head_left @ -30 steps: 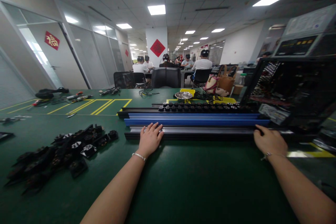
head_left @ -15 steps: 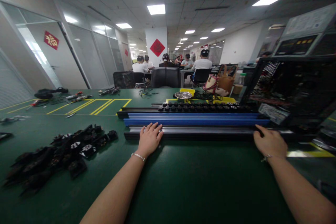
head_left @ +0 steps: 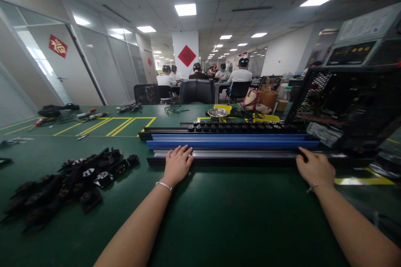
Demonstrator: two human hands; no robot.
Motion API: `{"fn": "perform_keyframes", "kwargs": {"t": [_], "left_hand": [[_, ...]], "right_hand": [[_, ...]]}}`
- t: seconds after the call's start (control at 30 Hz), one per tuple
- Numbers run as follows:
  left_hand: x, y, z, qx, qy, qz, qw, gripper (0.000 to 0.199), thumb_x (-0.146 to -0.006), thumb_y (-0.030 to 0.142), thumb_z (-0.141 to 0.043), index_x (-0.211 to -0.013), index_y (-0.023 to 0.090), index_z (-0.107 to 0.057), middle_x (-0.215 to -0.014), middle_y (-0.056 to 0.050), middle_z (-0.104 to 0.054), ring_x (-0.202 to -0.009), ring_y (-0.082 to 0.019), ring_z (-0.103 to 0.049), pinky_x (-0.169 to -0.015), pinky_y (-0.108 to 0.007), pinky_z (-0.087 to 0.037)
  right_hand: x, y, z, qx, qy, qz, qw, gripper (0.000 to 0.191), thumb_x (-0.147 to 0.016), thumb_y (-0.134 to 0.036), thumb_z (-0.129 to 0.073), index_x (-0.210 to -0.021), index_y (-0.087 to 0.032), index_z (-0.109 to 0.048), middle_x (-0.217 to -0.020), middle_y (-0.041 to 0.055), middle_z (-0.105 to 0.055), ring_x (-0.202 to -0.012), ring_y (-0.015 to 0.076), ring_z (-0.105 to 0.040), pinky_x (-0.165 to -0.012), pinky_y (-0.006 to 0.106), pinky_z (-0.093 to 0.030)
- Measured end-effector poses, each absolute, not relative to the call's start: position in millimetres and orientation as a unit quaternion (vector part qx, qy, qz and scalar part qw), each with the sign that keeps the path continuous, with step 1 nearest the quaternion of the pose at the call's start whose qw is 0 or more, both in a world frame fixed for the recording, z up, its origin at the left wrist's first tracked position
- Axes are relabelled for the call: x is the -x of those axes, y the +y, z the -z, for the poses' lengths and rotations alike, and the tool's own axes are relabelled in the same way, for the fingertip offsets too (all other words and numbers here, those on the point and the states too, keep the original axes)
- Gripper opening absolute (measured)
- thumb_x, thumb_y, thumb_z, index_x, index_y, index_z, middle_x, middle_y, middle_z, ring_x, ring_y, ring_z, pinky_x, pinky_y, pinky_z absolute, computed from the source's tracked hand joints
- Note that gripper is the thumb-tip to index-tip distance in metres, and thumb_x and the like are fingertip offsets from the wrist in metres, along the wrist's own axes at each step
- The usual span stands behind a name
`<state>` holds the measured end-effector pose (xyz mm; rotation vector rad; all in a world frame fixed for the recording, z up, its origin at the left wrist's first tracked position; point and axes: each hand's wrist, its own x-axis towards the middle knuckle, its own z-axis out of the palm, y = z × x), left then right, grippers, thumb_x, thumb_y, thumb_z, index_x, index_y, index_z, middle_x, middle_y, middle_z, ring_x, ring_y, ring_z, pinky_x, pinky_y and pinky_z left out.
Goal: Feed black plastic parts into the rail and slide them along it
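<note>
Blue, long, straight-edged profile bar (head_left: 233, 144) with lengthwise grooves and a satin finish: landmark for everything below. It lay crosswise on the matte green tabletop (head_left: 234, 208).

Just on its near side, parallel to it: long black channel rail (head_left: 238, 157) with a smooth, shiny grey strip along the top. Both hands were at that rail. Left hand (head_left: 177, 162): open, fingers spread and nearly flat on top near the rail's left end, fingertips close to the blue bar's near edge. Right hand (head_left: 316, 169): by the blue bar's right end, forefinger extended, other fingers bent; couldn't tell whether it gripped the rail or just rested there.

Just beyond the blue bar: second black rail (head_left: 144, 134), its left end sticking out past the blue one. Row of small, rounded black parts (head_left: 238, 126) ran behind that, parallel to the bar. Farther beyond: shallow, round, shiny metal bowl (head_left: 217, 112) and low yellow plastic tray (head_left: 266, 119).

Left of the blue bar and nearer: loose heap of chunky black parts (head_left: 90, 179), some with pale faces. Right of it: dark, open, box-shaped case with a perforated panel (head_left: 313, 87).
</note>
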<state>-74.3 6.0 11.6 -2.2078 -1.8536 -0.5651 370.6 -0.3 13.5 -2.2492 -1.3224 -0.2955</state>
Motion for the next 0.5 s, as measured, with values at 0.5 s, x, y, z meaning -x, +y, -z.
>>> {"fn": "perform_keyframes", "kwargs": {"t": [0.5], "left_hand": [[75.4,7.5,-8.5,0.748,-0.625,0.195,0.109,0.044,-0.092,0.046,-0.029,-0.129,0.035,-0.050,-0.138,0.002,-0.049,-0.130,-0.022,-0.037,-0.107,-0.046,-0.026]], "right_hand": [[-375.5,2.6,-12.9,0.842,-0.482,0.107,0.218,0.053,-0.088,-0.045,-0.026,-0.129,-0.024,-0.053,-0.117,0.0150,-0.054,-0.111,0.0277,-0.050,-0.095,0.041,-0.033]]}}
